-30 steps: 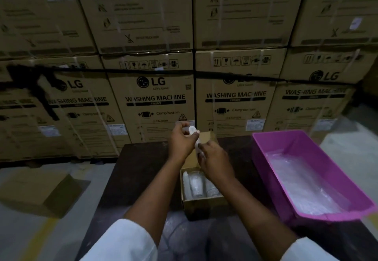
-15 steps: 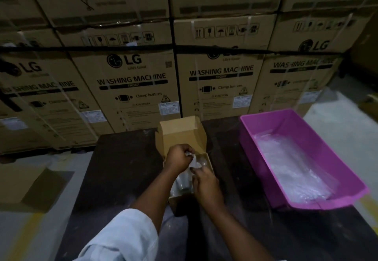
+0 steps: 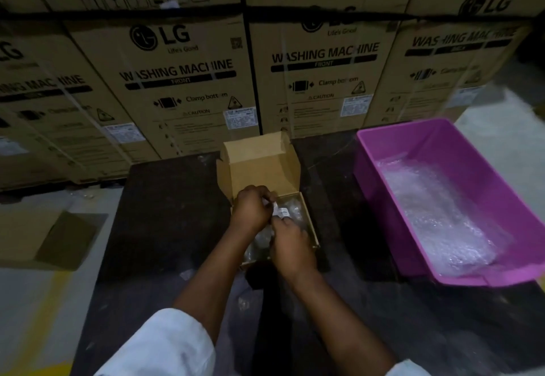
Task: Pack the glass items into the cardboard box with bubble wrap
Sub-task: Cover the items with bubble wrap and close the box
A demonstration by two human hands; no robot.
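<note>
We pinch a small white-labelled, bubble-wrapped glass item (image 3: 280,213) between the fingers of our left hand (image 3: 250,209) and right hand (image 3: 290,244), over the open brown cardboard box (image 3: 259,163).

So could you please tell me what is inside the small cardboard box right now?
Clear bubble-wrapped bundles fill the small cardboard box. The left hand and right hand pinch a small white piece above them and hide the middle; glass cannot be made out.
</note>
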